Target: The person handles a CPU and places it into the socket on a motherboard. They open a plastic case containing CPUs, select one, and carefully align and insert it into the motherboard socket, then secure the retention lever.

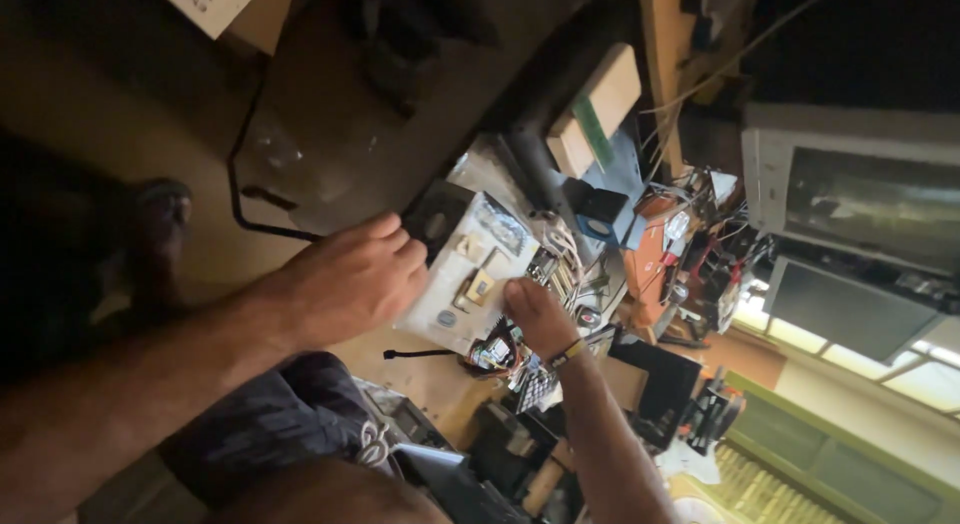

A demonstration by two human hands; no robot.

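Here, in the head view, a flat, pale rectangular circuit board (478, 279) with small blocky parts lay at centre. The left hand (350, 279), at nine o'clock, gripped its edge, fingers closed; the right hand (538, 314), at five o'clock, pressed it, its grip unclear. At three o'clock, tangled wires (700, 254) crowded an orange component (648, 259).

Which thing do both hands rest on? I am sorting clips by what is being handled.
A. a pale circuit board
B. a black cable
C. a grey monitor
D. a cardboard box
A: the left hand lies on one edge of the pale circuit board and the right hand presses its lower edge.
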